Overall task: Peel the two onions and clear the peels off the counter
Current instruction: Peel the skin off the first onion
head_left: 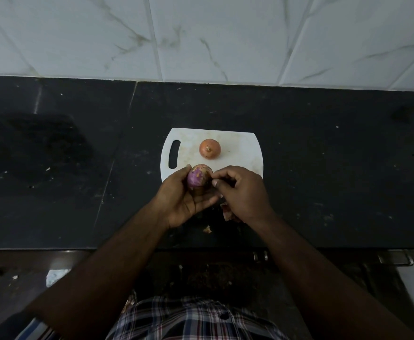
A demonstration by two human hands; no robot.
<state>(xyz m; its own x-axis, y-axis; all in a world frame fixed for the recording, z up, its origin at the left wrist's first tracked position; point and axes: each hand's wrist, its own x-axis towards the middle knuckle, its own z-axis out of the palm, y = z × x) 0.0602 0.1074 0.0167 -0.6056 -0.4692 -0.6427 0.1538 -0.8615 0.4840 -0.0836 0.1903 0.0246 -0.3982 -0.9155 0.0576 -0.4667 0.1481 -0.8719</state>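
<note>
Left hand [183, 200] cups the half-peeled onion [197, 179] steady so right hand [241, 192] can pinch its skin (second onion [209, 148] waits, unpeeled).

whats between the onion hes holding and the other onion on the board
Only bare white cutting board separates the half-peeled onion from the unpeeled onion, in the head view.

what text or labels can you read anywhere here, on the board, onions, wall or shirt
None: no readable text in this view.
The white cutting board, the unpeeled onion, the half-peeled onion in the left hand, the wall tiles and the plaid shirt carry no words, brand or number.
</note>
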